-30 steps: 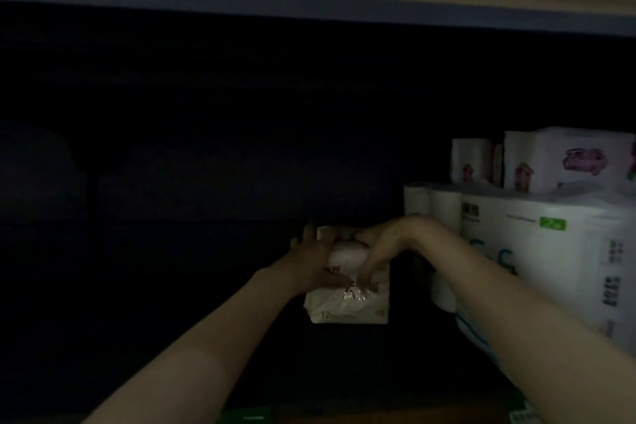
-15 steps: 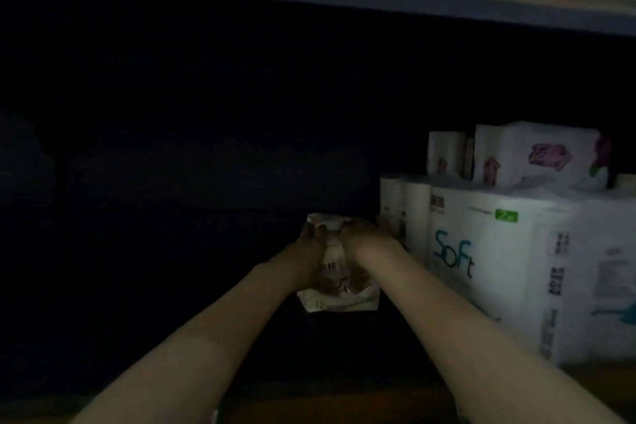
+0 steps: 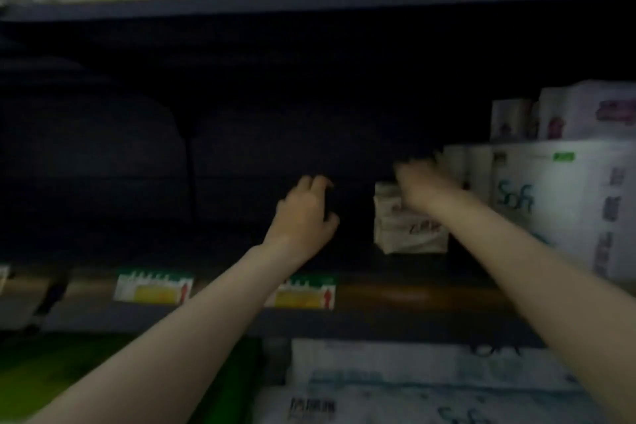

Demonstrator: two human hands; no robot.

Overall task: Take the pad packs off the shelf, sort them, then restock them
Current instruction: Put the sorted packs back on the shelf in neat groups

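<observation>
Head view: a pad pack [image 3: 409, 227] stands on the dark shelf [image 3: 395, 323] beside the tissue bundle [image 3: 557, 203]. The left hand [image 3: 304, 217] hangs loosely curled, empty. The right hand [image 3: 421, 182] blurs over the pack; grip unclear. Best to square each pack upright against the bundle.

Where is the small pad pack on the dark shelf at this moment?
In the head view the pad pack stands right of centre on the dark shelf, just left of the big white "Soft" tissue pack, partly behind the right hand.
</observation>
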